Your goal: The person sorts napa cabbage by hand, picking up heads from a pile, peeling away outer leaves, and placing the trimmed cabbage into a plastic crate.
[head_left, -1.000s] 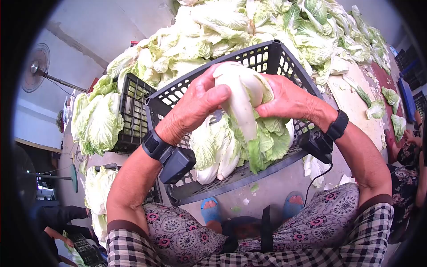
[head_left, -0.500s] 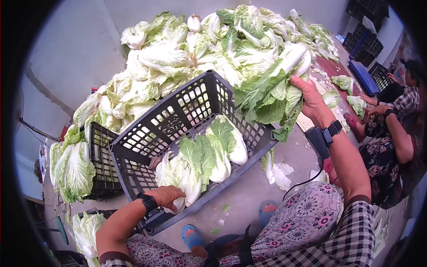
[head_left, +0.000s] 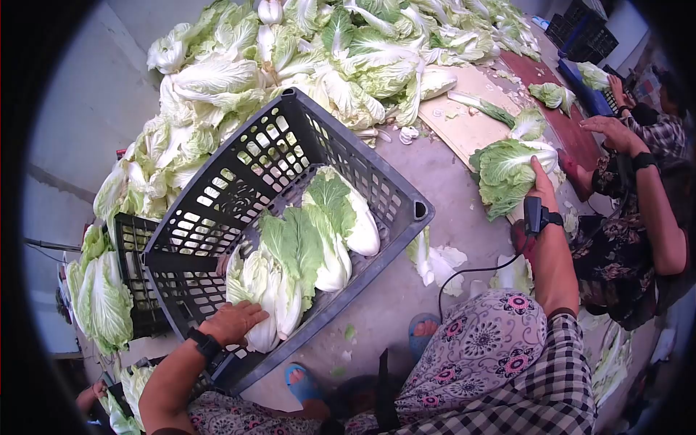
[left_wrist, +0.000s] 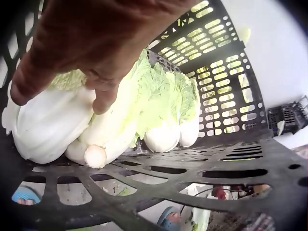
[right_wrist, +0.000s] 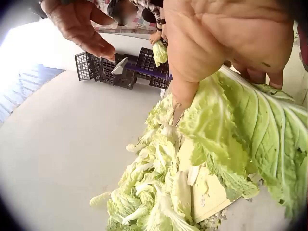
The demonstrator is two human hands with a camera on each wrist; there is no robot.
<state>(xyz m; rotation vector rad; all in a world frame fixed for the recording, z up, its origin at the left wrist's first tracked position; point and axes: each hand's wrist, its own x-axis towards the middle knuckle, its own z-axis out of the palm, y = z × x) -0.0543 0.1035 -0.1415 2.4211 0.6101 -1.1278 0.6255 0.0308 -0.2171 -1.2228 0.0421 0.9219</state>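
Observation:
In the head view my left hand [head_left: 233, 322] rests on the nearest napa cabbage [head_left: 262, 335] inside a black plastic crate [head_left: 250, 192]. The left wrist view shows the thumb and fingers spread over the cabbage's white base [left_wrist: 53, 125]. More napa cabbages [head_left: 335, 264] lie side by side in the crate, bases toward me. Out to the right, my right hand [head_left: 542, 183] grips a leafy napa cabbage [head_left: 505, 170], its green leaves pointing left. The right wrist view shows its large outer leaves [right_wrist: 260, 120] hanging below the palm.
A heap of napa cabbages [head_left: 348, 65] lies behind the crate. To the left stands another crate [head_left: 134, 268] with cabbage on it. At right another person sits, one hand [head_left: 616, 134] raised near the held cabbage. A pale board [head_left: 464, 109] and loose leaves [head_left: 438, 268] lie on the floor.
Both hands held a cabbage above the crate a second ago. My left hand let go and came down onto a crate cabbage; my right hand carried the held one right, away from the crate.

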